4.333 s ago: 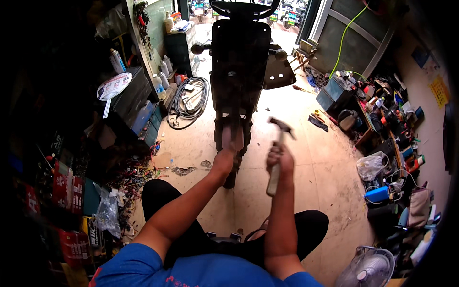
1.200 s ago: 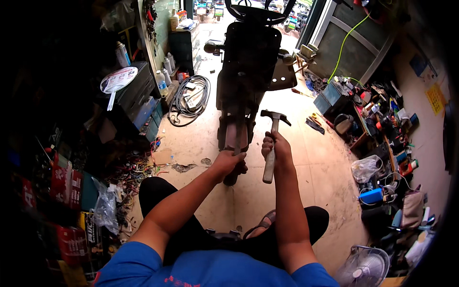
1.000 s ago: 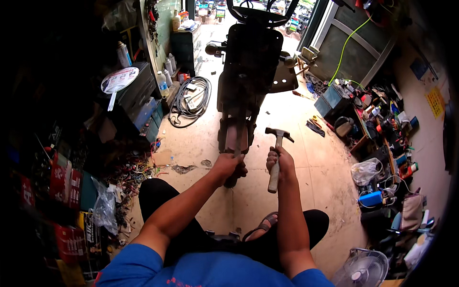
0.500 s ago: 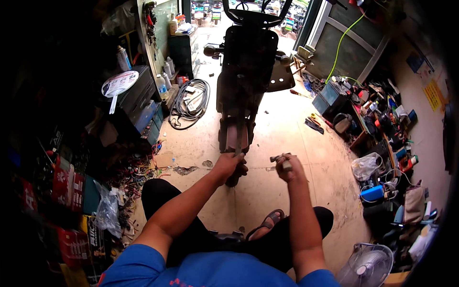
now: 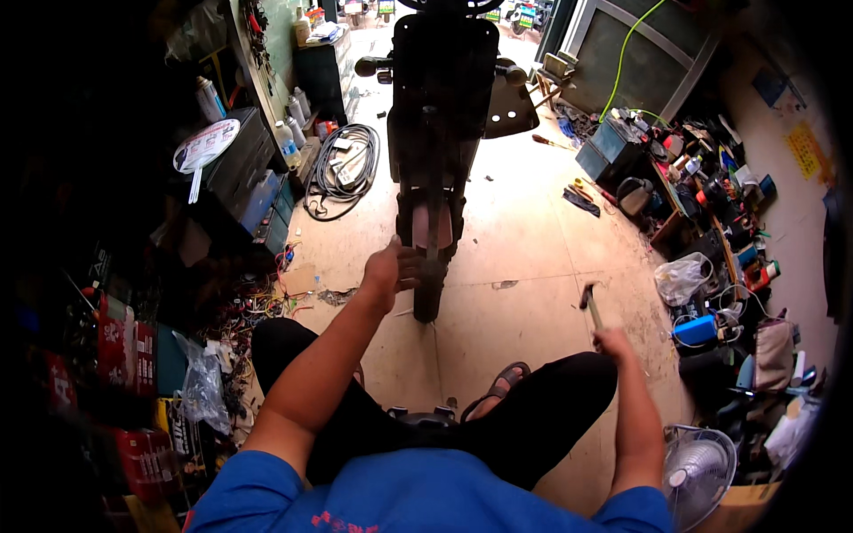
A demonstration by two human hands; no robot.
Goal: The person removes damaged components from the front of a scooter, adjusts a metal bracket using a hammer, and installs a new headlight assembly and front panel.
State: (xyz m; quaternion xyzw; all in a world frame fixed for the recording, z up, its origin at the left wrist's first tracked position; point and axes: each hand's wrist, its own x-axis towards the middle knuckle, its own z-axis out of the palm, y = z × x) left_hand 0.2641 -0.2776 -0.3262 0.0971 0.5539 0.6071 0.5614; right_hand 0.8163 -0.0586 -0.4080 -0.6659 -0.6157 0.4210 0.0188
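A: Status?
B: Tyre [image 5: 426, 305] on bike [image 5: 442, 84], just right of L hand [image 5: 391, 274] fingers; they're loosely extended, contact unclear. R hand [image 5: 611, 341] grips hammer [image 5: 594, 313], head past fingers.
A: Done/left?
B: Prob. unfinished: hammer's apart from tyre; rest unclear.

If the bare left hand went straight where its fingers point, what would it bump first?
The left hand would probably meet the dark, narrow rear wheel of the black motorbike; depth is unclear, so the fingers may be touching it.
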